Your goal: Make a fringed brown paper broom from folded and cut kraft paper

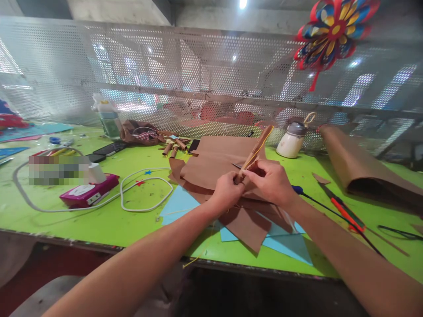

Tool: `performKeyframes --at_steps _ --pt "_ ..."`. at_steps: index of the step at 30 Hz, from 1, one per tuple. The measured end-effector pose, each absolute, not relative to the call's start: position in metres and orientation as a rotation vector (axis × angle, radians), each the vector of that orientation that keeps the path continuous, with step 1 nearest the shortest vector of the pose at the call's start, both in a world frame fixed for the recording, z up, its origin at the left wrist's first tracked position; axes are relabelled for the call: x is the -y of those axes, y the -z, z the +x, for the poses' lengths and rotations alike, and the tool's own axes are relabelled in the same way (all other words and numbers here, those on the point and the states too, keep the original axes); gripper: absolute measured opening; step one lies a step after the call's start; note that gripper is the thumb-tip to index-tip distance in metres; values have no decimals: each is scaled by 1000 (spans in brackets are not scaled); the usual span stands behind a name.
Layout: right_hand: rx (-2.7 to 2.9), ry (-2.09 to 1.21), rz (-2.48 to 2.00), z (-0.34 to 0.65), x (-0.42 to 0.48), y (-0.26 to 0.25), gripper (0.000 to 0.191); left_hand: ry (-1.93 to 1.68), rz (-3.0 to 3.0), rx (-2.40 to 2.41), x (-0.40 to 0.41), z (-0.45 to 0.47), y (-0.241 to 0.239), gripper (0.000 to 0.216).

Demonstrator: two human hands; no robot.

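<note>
A narrow strip of rolled or folded brown paper [263, 138] stands tilted up to the right, with a yellow string [258, 150] running along it. My left hand [228, 190] is closed round its lower end. At the same spot the fingers of my right hand [272, 179] pinch the strip close to the string; the exact contact is partly hidden. Under both hands lie large brown paper sheets [218, 152], cut brown pieces [249, 226] and light blue paper [180, 203]. A thin dark pointed thing shows just behind my fingers.
On the left are a purple power strip [89, 190] with a looping white cable [147, 210] and a bottle [109, 119]. Small brown paper rolls [173, 149] lie behind. To the right are a white flask [291, 141], orange-handled scissors [345, 213] and rolled brown paper [360, 158].
</note>
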State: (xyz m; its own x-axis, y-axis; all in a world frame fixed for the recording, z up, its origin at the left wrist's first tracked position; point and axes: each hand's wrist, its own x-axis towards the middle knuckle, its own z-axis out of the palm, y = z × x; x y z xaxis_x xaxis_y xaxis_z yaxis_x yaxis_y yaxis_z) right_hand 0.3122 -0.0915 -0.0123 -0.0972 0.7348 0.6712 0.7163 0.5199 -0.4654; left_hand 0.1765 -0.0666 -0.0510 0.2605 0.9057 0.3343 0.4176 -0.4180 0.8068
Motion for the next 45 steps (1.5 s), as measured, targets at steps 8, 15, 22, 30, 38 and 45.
performKeyframes --at_steps 8,15,22,30,38,45 --pt "1873 125 -1176 314 91 15 11 -1103 1956 -1176 66 176 51 7" --pt "1920 254 -1129 315 92 18 10 -1091 1942 -1162 67 176 51 6" --pt "1930 248 -1087 314 91 20 7 -1064 1885 -1158 66 176 50 9" --pt "1946 283 -1062 315 90 23 6 -1070 1813 -1091 64 176 51 15" --pt "1953 305 -1031 315 89 25 8 -1036 1567 -908 71 174 43 17" --pt "1948 298 -1037 314 91 24 9 -1067 1487 -829 77 174 37 21"
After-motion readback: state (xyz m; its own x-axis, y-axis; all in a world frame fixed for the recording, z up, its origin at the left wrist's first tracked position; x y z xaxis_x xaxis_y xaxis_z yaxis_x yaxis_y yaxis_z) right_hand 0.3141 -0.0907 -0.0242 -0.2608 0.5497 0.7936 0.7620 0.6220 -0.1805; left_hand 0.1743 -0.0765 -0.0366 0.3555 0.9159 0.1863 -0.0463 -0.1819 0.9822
